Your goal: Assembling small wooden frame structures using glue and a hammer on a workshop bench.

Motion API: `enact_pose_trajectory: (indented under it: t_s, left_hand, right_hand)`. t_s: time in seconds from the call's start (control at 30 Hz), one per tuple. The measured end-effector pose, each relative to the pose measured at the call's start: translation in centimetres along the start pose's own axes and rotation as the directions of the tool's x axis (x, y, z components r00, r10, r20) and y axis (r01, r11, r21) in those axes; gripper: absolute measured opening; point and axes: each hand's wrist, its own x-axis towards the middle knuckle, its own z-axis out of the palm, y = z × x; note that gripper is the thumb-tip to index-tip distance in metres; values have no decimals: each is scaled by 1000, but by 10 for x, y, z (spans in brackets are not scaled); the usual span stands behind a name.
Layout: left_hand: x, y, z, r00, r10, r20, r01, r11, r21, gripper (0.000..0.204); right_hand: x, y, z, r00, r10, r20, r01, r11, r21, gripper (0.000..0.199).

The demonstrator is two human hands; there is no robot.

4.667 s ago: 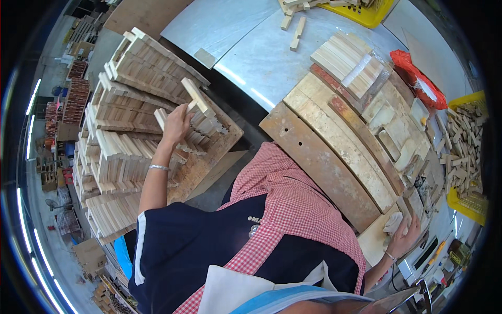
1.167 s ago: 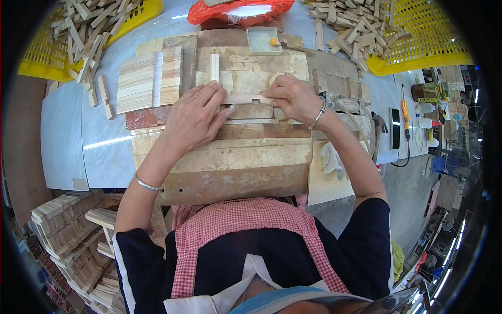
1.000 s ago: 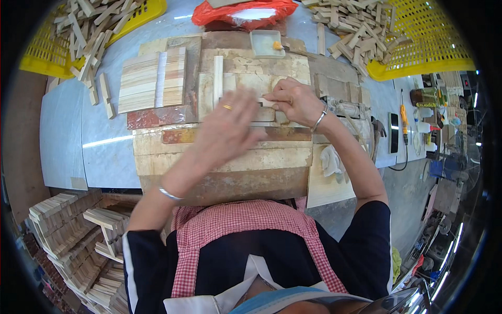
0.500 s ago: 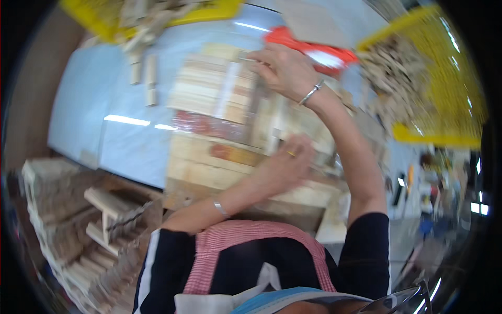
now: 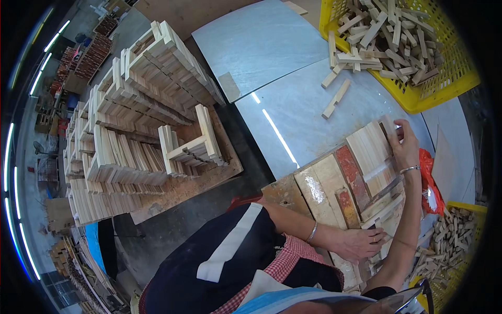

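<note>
A worn wooden work board (image 5: 327, 183) with red patches lies on the grey table in front of me. A row of pale wooden slats (image 5: 368, 152) sits on its far part. My right hand (image 5: 405, 144), with a bracelet on the wrist, reaches out and pinches the far end of a slat at the row's outer edge. My left hand (image 5: 361, 243), also with a bracelet, lies flat on the near end of the board, its fingers touching narrow wooden strips (image 5: 384, 209).
A yellow basket (image 5: 444, 89) of short wooden sticks stands at the far right, with loose sticks (image 5: 337, 97) beside it on the grey table (image 5: 293, 104). An orange-red bag (image 5: 429, 180) and a second yellow basket (image 5: 455, 235) lie to the right. Stacked wooden frames (image 5: 141, 120) fill a pallet on the left.
The view has swung left, bringing the pallet stacks into sight. My right hand stays stretched out at the far slats. My left hand has drawn back to the board's near end.
</note>
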Motion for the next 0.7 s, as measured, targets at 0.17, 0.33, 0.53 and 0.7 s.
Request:
enact_pose_trajectory:
  t_s: [0.17, 0.33, 0.53, 0.7]
  left_hand:
    - [-5, 3, 2, 997, 18, -77, -23, 998, -64, 79]
    - [5, 4, -6, 1000, -19, 1, 19, 965, -262, 67]
    - [13, 2, -35, 980, -57, 189, 53, 998, 25, 79]
    - [21, 4, -39, 974, -8, 228, -6, 998, 63, 78]
  right_hand:
    - [-50, 11, -58, 950, -88, -301, 52, 991, -126, 44]
    - [-153, 59, -84, 913, 210, -349, -249, 966, -68, 45]
    - [-236, 85, -60, 788, 500, -359, -574, 808, -135, 44]
    - [-264, 116, -33, 763, 417, -495, -569, 795, -208, 39]
